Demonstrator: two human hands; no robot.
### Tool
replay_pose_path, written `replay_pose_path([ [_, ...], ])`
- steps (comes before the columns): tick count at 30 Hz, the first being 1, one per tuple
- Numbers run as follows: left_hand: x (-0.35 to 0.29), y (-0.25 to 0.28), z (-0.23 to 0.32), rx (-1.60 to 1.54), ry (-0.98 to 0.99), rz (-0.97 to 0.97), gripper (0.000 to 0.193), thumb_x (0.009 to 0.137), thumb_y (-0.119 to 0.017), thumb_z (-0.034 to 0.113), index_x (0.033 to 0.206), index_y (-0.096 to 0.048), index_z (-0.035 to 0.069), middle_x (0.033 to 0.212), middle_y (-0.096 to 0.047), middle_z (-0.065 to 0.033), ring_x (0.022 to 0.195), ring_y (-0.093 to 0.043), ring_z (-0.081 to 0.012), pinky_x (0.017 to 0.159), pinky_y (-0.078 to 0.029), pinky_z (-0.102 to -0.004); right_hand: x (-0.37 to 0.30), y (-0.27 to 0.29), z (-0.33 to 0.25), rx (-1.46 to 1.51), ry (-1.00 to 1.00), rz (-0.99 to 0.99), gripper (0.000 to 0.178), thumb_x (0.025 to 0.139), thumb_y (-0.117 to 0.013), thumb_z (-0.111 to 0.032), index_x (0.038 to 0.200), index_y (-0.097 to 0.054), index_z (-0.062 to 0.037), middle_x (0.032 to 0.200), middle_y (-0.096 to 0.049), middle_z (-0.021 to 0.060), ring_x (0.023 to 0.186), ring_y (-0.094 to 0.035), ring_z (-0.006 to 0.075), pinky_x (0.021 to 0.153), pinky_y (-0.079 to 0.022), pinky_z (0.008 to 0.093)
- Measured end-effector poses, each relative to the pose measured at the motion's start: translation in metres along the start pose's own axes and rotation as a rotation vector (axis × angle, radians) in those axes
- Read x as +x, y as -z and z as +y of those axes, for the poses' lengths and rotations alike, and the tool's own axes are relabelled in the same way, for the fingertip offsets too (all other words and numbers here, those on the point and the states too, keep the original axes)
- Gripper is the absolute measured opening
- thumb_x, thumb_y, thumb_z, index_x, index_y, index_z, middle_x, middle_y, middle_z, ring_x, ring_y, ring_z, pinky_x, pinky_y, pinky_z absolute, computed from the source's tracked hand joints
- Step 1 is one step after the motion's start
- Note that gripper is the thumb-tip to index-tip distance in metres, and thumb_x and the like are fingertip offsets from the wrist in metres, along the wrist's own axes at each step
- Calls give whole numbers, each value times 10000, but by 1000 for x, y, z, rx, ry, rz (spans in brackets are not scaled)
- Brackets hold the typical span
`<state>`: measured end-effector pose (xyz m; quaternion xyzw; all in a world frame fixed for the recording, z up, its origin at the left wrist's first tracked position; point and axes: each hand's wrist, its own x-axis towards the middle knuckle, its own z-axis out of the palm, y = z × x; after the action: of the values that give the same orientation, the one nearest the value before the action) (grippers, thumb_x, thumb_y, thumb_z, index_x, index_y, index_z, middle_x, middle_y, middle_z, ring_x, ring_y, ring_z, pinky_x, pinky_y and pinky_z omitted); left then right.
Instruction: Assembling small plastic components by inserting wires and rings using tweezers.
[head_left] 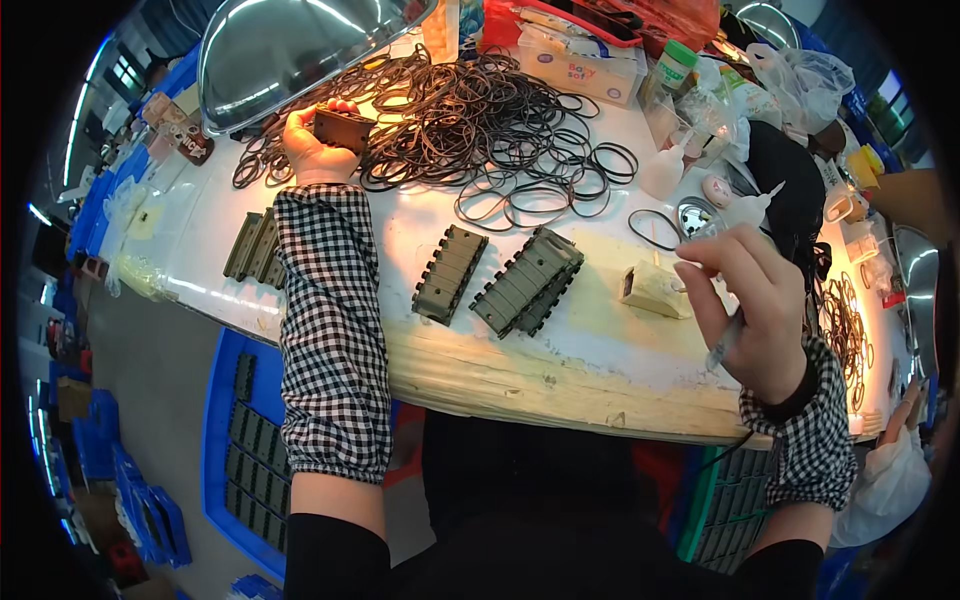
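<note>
My left hand (318,158) reaches to the far left of the table, palm up and fingers curled round a dark olive ribbed block (343,131). It is beside a heap of black rubber rings (470,120). My right hand (752,305) is raised over the right side, fingers bent, with a slim grey tool (722,345) in its grip; the tool's kind is unclear. Left of that hand sits a cream-coloured block (655,290). Between my arms lie a ribbed olive block (450,274) and a stack of ribbed blocks (530,282). More ribbed blocks (250,248) show beside my left sleeve.
A clear dome-shaped cover (290,60) stands at the back left. A plastic box (580,68), a green-capped bottle (676,66) and plastic bags crowd the back right. Below the table edge, a blue crate (225,400) and a green crate (705,500) hold rows of dark blocks.
</note>
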<state>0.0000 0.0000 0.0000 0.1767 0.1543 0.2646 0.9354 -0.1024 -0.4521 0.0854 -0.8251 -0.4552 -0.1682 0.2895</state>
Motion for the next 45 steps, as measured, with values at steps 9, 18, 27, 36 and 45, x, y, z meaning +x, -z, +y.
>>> replay_pose_path([
  [9, -3, 2, 11, -32, -36, 7, 221, 759, -518, 171, 845, -551, -30, 789, -592, -142, 761, -584, -277, 779, -520, -412, 178, -100, 56, -514, 536, -240, 120, 815, -617, -126, 895, -540, -80, 873, -524, 88, 747, -605, 301, 632, -459, 425],
  [18, -7, 1, -1, 0, -74, -46, 192, 759, -527, 151, 846, -537, -20, 796, -589, -119, 747, -580, -270, 785, -524, -412, 256, -195, 70, -591, 114, -734, 681, 819, -658, -534, 1382, -463, -204, 1098, -645, 202, 1013, -625, 359, 846, -498, 450],
  [27, -16, -6, 0, -18, -92, -13, 191, 764, -514, 156, 832, -539, -21, 781, -588, -113, 739, -582, -259, 776, -524, -421, 278, -217, 89, -406, 267, -537, 450, 807, -718, -181, 1223, -568, -99, 1020, -655, 181, 942, -628, 368, 793, -502, 436],
  [36, -7, -5, -5, -29, -111, -48, 197, 759, -500, 167, 821, -530, -17, 771, -582, -124, 732, -572, -267, 773, -520, -419, 277, -217, 108, -269, 407, -334, 539, 862, -668, -382, 1321, -510, -148, 1134, -603, 135, 978, -620, 315, 817, -501, 423],
  [45, -5, 7, 13, -34, -243, 83, 203, 762, -494, 177, 855, -518, -2, 771, -581, -114, 705, -576, -248, 721, -517, -405, 282, -225, 65, -753, 584, -203, 384, 819, -565, -83, 1197, -569, -150, 1148, -590, 68, 907, -657, 250, 763, -536, 378],
])
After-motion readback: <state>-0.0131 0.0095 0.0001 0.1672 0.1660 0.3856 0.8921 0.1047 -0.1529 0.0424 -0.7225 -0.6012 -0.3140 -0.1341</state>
